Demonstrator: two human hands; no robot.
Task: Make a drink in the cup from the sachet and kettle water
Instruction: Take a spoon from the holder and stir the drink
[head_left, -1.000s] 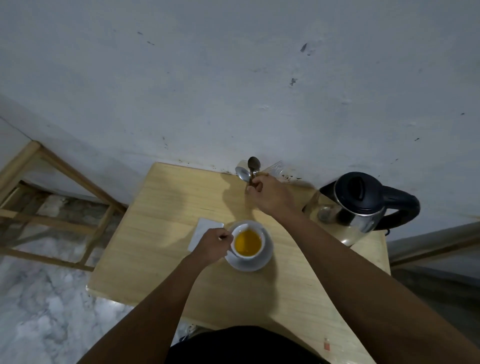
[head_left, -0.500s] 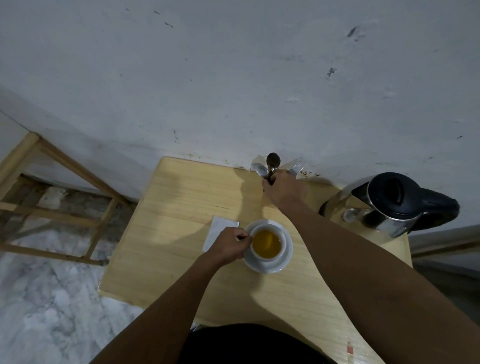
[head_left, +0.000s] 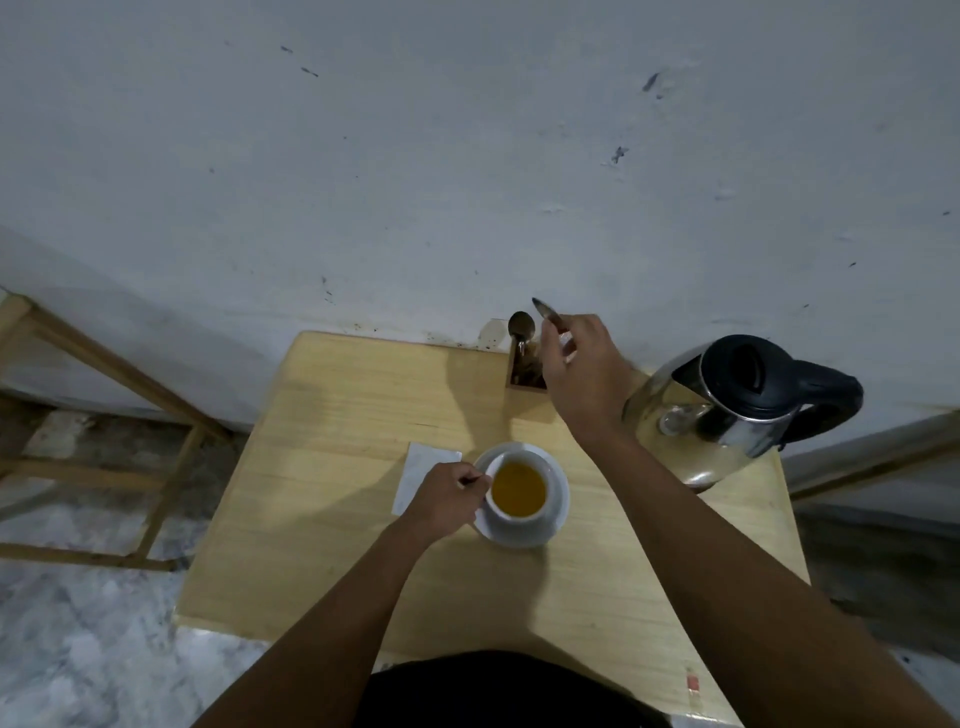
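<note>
While the left hand (head_left: 445, 493) pinches the cup (head_left: 517, 491) handle at bench (head_left: 332, 545) centre, the right hand (head_left: 584, 374) holds a spoon (head_left: 544, 313) at 12 o'clock; a careless dip could slop liquid

My left hand (head_left: 445, 496) grips the cup (head_left: 519, 491) on its saucer (head_left: 557, 512), a sachet (head_left: 423, 467) behind that hand; my right hand (head_left: 584, 379) holds a spoon (head_left: 544, 312) above the holder (head_left: 524, 374), kettle (head_left: 727, 410) to its right.
</note>
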